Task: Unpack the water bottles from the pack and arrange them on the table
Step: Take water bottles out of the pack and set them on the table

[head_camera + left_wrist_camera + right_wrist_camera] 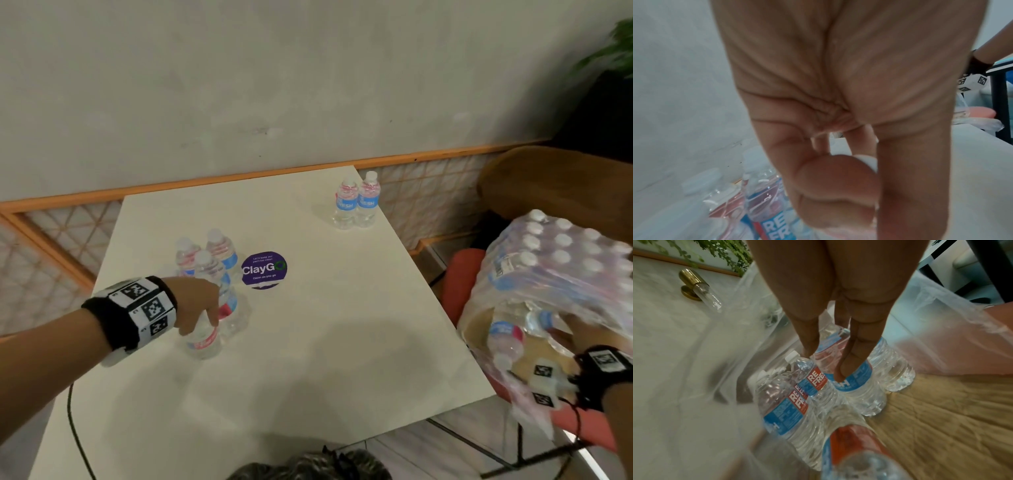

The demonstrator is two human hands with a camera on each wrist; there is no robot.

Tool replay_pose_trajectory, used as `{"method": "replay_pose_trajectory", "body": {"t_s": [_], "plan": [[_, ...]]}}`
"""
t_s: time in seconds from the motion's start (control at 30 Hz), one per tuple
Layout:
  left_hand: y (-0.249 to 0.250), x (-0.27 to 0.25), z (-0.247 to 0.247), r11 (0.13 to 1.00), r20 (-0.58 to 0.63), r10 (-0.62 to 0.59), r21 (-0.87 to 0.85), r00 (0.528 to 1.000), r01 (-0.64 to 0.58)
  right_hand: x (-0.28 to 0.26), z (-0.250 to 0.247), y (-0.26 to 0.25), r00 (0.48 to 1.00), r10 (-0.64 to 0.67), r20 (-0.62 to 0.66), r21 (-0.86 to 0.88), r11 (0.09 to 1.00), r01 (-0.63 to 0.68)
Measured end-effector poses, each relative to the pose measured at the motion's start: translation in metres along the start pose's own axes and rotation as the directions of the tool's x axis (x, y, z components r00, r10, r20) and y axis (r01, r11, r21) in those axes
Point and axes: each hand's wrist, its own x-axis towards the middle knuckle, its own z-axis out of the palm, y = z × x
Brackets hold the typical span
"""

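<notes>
Tabletop, left hand atop bottle.

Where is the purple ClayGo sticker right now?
In the head view, the ClayGo sticker lies flat on the table, just right of the bottle cluster near the left hand.

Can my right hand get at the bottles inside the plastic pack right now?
Probably yes: the right hand is already inside the torn plastic pack, its fingertips touching a loose water bottle.
</notes>
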Motion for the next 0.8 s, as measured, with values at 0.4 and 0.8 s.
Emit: {"method": "replay_pose_trajectory", "body": {"t_s": [0.4,0.8], "plan": [[0.003,-0.013,0.005,0.981,-0.193,-0.11,0.138,0.975,0.138,-0.025,0.0,-0.03,0.927,0.343,0.149,0.762,0.558,-0.329],[0.095,0.01,-0.053,0.986,-0.402,0.101,0.164,0.91,-0.038,-0.061,-0.012,-0.033,0.933,0.348,0.088,0.817,0.511,-0.267]]}}
